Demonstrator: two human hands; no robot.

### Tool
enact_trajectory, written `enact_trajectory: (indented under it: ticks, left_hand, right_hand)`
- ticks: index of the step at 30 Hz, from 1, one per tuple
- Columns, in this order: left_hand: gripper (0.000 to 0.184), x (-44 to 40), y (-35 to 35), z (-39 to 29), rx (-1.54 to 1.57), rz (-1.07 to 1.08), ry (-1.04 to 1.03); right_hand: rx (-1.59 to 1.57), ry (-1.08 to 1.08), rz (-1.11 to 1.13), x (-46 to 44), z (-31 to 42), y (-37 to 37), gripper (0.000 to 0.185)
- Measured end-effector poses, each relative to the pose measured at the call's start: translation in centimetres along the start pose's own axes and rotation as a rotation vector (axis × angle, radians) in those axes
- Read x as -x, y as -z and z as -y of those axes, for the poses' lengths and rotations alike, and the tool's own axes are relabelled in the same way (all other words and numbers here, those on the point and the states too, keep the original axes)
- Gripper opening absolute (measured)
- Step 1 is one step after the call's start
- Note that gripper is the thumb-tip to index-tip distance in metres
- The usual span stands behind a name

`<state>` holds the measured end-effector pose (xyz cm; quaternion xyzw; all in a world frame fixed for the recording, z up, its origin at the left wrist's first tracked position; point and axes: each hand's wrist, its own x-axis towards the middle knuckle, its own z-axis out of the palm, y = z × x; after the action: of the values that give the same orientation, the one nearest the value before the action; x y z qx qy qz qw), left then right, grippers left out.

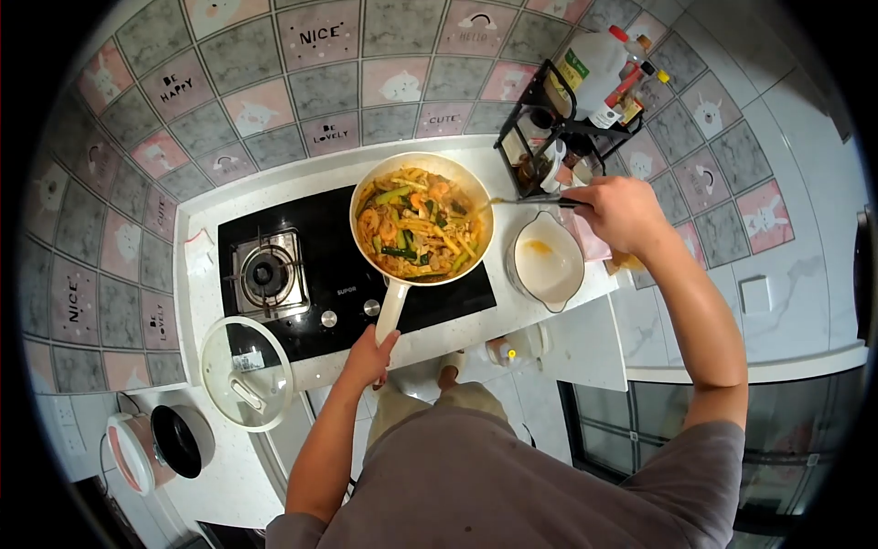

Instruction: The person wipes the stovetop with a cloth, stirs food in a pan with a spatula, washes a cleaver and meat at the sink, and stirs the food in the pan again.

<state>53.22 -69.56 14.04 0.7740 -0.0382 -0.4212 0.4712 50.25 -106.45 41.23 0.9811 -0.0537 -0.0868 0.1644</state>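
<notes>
My left hand (369, 360) is closed round the cream handle of a frying pan (393, 306). The pan is over the right side of the black gas hob (329, 247), full of cooked food (416, 224) with shrimp, green vegetable pieces and yellowish strips in an orange-brown sauce. In my right hand (622, 215) is a long, dark-handled cooking utensil (540, 200), whose far end reaches the pan's right rim. I cannot make out its exact kind. Below that hand stands a white two-lipped pot (549, 265) with a little orange-brown liquid at the bottom.
A glass lid (245, 373) lies at the counter's left corner, near the bare left burner (267, 271). A black rack (567, 119) with bottles stands at the back right. Lower left are a rice cooker (137, 453) and its dark inner pot (178, 441).
</notes>
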Motion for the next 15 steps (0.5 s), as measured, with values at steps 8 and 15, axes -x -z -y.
enact_trajectory:
  ticks: [8, 15]
  left_hand:
    - [0.038, 0.1, 0.0, -0.1, 0.028, 0.012, 0.016]
    - [0.038, -0.1, 0.0, -0.1, 0.010, 0.014, 0.036]
  right_hand:
    - [-0.006, 0.025, 0.021, 0.6, 1.4, 0.2, 0.028]
    - [-0.073, 0.028, -0.008, 0.6, 1.2, 0.2, 0.027]
